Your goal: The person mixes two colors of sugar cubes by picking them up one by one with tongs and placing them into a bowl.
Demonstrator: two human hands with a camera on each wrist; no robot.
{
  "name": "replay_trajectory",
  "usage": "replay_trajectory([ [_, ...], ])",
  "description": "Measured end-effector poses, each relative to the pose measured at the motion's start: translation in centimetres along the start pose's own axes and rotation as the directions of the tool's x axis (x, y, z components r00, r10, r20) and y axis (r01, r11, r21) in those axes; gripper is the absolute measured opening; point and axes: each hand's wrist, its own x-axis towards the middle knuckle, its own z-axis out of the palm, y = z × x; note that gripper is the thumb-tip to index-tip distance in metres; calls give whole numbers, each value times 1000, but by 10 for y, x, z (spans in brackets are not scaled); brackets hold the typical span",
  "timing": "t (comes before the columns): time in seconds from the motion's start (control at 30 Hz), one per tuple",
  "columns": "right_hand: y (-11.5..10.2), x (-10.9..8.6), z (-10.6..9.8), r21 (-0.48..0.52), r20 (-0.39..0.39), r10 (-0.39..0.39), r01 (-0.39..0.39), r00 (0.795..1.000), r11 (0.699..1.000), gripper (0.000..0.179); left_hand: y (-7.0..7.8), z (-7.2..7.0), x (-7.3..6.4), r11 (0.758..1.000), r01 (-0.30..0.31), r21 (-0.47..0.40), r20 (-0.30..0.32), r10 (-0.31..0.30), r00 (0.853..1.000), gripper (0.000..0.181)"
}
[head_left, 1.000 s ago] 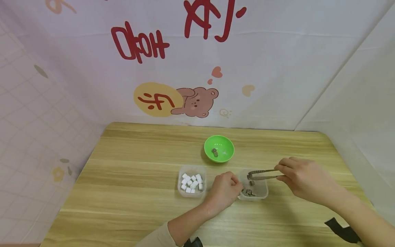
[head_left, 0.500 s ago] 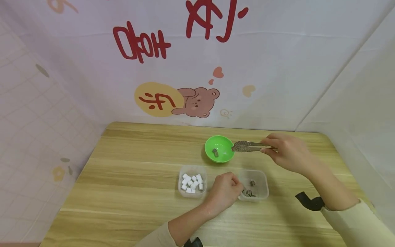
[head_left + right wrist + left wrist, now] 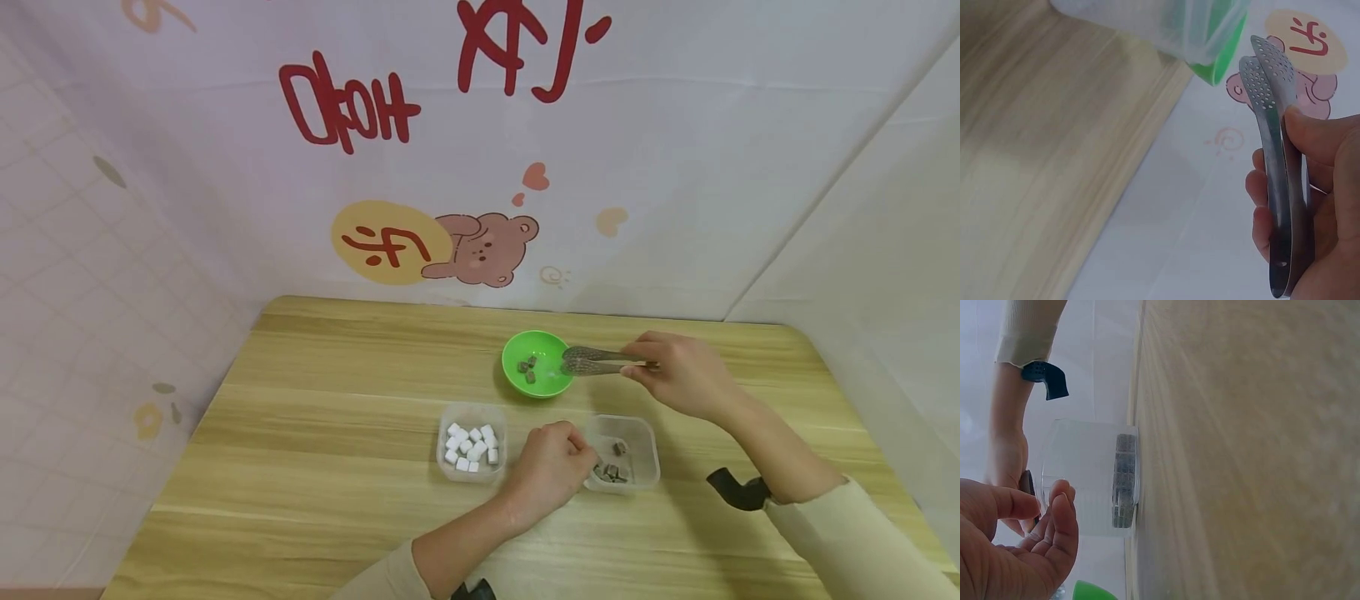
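Inside one bowl [image 3: 543,386], three cubes [image 3: 530,377].

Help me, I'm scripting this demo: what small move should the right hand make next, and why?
Probably the right hand should swing the tongs over to the clear box holding brown cubes: no cube shows between the tongs' tips at the green bowl, while several lie in that box.

Translucent tub [image 3: 1082,450] — dark cubes [image 3: 1124,481], apparently.
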Motion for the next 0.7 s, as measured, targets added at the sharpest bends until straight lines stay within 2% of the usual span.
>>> replay_trajectory([
  [0.2, 2, -10, -14, -7, -45, -28, 28, 999, 1000, 31, 2, 1, -1, 1000, 11, -28, 9, -11, 1000, 6],
  [0.23, 1, -12, -16, -10, -50, -40, 40, 998, 999, 26, 2, 1, -1, 999, 15, -35, 10, -14, 1000, 6],
  [0.33, 0, -18, -26, -31, -66, -80, 78, 995, 996, 25, 2, 2, -1, 998, 25, -49, 10, -25, 1000, 7],
  [0.43, -2, -24, -34, -49, -83, -114, 110, 990, 993, 45, 2, 3, -1, 997, 35, -61, 9, -35, 999, 7],
  [0.47, -2, -26, -37, -57, -85, -123, 119, 989, 991, 44, 2, 3, -1, 997, 37, -63, 9, -36, 999, 8],
  [0.53, -4, -31, -41, -67, -89, -143, 137, 986, 988, 61, 2, 4, -1, 997, 40, -63, 8, -39, 999, 8],
  [0.7, -11, -41, -50, -101, -73, -166, 158, 983, 982, 63, 1, 4, -1, 997, 46, -62, 11, -45, 999, 7],
])
